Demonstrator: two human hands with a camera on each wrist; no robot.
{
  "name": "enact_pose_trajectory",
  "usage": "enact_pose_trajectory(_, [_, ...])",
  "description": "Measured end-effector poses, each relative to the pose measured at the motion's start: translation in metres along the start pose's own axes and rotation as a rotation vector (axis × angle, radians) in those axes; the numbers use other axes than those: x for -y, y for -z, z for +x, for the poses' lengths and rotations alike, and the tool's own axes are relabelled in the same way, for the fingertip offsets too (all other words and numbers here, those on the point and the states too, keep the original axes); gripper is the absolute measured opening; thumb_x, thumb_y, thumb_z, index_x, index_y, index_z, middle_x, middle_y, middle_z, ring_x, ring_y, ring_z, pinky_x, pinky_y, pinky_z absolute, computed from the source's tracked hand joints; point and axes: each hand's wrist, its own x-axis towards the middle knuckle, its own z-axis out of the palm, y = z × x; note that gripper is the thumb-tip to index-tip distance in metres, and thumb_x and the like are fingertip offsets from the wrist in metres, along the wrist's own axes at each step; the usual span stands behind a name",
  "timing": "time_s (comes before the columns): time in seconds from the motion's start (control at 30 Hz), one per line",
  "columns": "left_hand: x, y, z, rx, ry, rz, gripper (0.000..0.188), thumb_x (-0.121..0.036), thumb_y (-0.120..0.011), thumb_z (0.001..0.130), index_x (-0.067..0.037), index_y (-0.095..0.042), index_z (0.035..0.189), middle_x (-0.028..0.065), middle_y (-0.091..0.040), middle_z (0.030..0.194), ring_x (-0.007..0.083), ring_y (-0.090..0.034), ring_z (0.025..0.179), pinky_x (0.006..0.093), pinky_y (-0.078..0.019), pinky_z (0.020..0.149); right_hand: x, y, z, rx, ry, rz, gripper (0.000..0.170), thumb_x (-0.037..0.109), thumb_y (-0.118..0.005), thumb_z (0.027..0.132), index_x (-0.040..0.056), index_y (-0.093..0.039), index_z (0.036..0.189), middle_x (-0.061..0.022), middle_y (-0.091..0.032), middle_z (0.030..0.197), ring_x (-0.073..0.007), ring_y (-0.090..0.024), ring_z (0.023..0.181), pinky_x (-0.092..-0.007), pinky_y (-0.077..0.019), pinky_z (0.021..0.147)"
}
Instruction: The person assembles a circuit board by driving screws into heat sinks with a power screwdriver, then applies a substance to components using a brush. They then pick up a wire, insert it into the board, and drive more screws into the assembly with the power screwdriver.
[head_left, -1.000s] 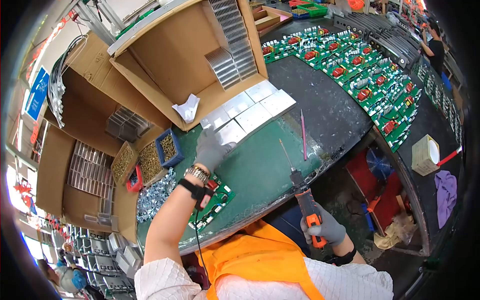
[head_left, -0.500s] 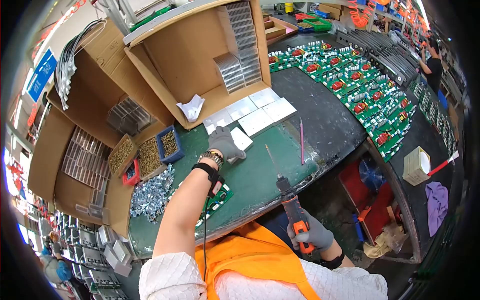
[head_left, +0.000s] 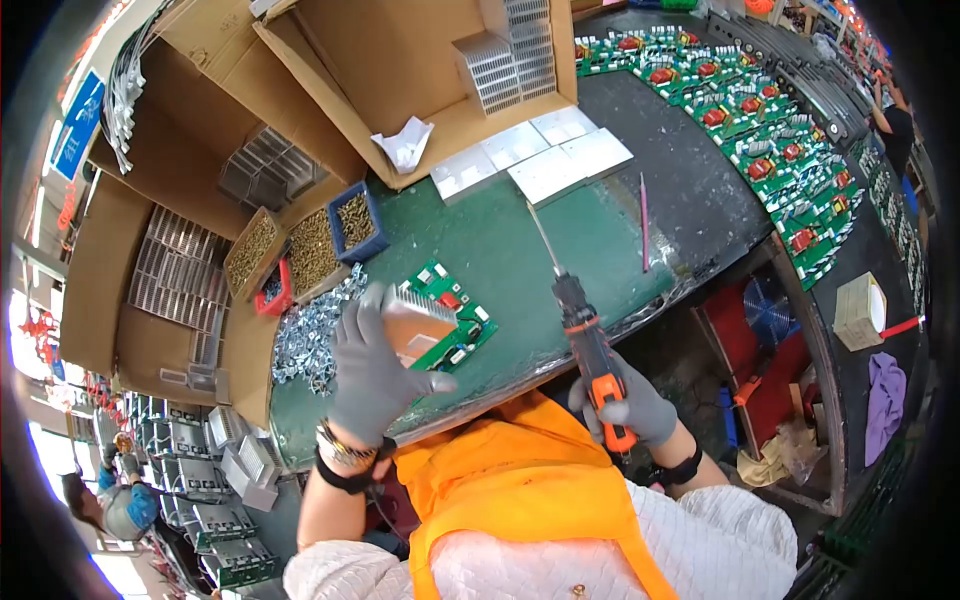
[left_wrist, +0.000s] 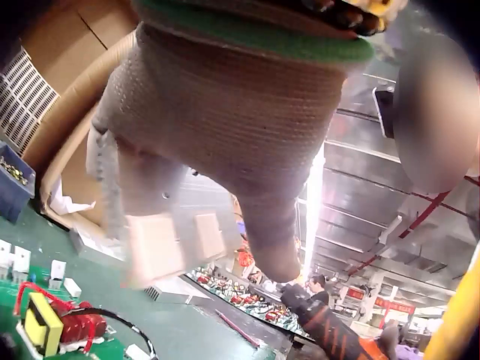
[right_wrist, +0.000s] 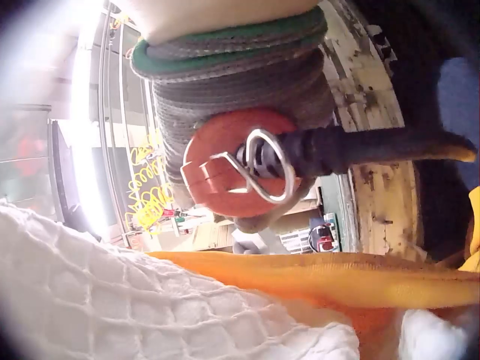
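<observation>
Left hand [head_left: 370,378] holds a finned heatsink [head_left: 418,326], right hand [head_left: 642,402] an electric screwdriver [head_left: 590,352]. Left of centre, a blue bin [head_left: 366,247] contains brass-coloured screws [head_left: 355,220].

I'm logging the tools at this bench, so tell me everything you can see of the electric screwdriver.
The electric screwdriver is slim, black and orange, apparently plastic-bodied, with a long, thin, metallic-looking bit. At its orange rear, the right wrist view shows a bent metal loop and a black cord. The right hand grips it near that end, the bit pointing forward over the green worktop. Whether it is running cannot be told.
</observation>
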Motion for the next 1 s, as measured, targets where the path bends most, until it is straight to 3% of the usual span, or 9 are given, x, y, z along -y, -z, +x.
enact_pose_trajectory(0.03, [0.000, -0.006, -0.011, -0.063, 0.040, 0.112, 0.132, -0.065, -0.084, 0.032, -0.003, -0.035, 0.137, 0.0170, -0.050, 0.123, 0.0380, -0.050, 0.116, 0.0513, -0.0392, 0.097, 0.000, -0.003, 0.010, -0.015, -0.012, -0.096, 0.086, 0.005, -0.069, 0.068, 0.0089, -0.028, 0.144, -0.0101, -0.061, 0.093, -0.0172, -0.062, 0.061, -0.0316, -0.0530, 0.055])
enact_pose_trajectory(0.13, [-0.008, -0.019, -0.030, -0.012, 0.180, 0.242, 0.126, -0.060, -0.086, 0.033, -0.006, -0.036, 0.136, 0.0139, -0.050, 0.121, 0.0354, -0.049, 0.114, 0.0494, -0.0388, 0.096, 0.001, -0.011, 0.038, -0.067, -0.071, -0.233, 0.084, 0.003, -0.068, 0.069, 0.0069, -0.029, 0.144, -0.0109, -0.061, 0.102, -0.0173, -0.062, 0.061, -0.0311, -0.0527, 0.055])
enact_pose_trajectory(0.27, [-0.014, -0.033, -0.036, 0.049, 0.228, 0.244, 0.120, -0.053, -0.088, 0.040, -0.007, -0.035, 0.137, 0.0116, -0.049, 0.120, 0.0327, -0.047, 0.115, 0.0492, -0.0351, 0.099, -0.005, -0.023, 0.075, -0.054, 0.052, -0.218, 0.085, 0.006, -0.075, 0.071, 0.0060, -0.029, 0.143, -0.0116, -0.059, 0.111, -0.0170, -0.062, 0.062, -0.0301, -0.0527, 0.055])
enact_pose_trajectory(0.5, [-0.016, -0.042, -0.028, 0.109, 0.281, 0.216, 0.116, -0.049, -0.089, 0.043, -0.006, -0.038, 0.138, 0.0119, -0.048, 0.126, 0.0324, -0.046, 0.118, 0.0487, -0.0328, 0.102, -0.011, -0.036, 0.093, -0.090, -0.004, -0.319, 0.089, 0.009, -0.078, 0.071, 0.0055, -0.027, 0.144, -0.0081, -0.054, 0.097, -0.0164, -0.061, 0.064, -0.0300, -0.0528, 0.053])
enact_pose_trajectory(0.83, [-0.019, -0.054, -0.027, 0.094, 0.274, 0.291, 0.114, -0.046, -0.089, 0.044, -0.007, -0.037, 0.138, 0.0120, -0.048, 0.123, 0.0334, -0.046, 0.118, 0.0489, -0.0330, 0.101, -0.014, -0.037, 0.097, -0.118, -0.048, -0.332, 0.095, 0.007, -0.077, 0.069, 0.0064, -0.022, 0.147, -0.0080, -0.054, 0.098, -0.0173, -0.062, 0.070, -0.0315, -0.0555, 0.058])
enact_pose_trajectory(1.0, [-0.023, -0.055, -0.030, 0.094, 0.259, 0.311, 0.110, -0.044, -0.088, 0.048, -0.006, -0.037, 0.138, 0.0130, -0.048, 0.123, 0.0332, -0.047, 0.115, 0.0487, -0.0346, 0.098, -0.017, -0.033, 0.099, -0.112, -0.042, -0.370, 0.099, 0.012, -0.080, 0.072, 0.0029, -0.017, 0.148, -0.0093, -0.056, 0.097, -0.0163, -0.061, 0.061, -0.0302, -0.0520, 0.053])
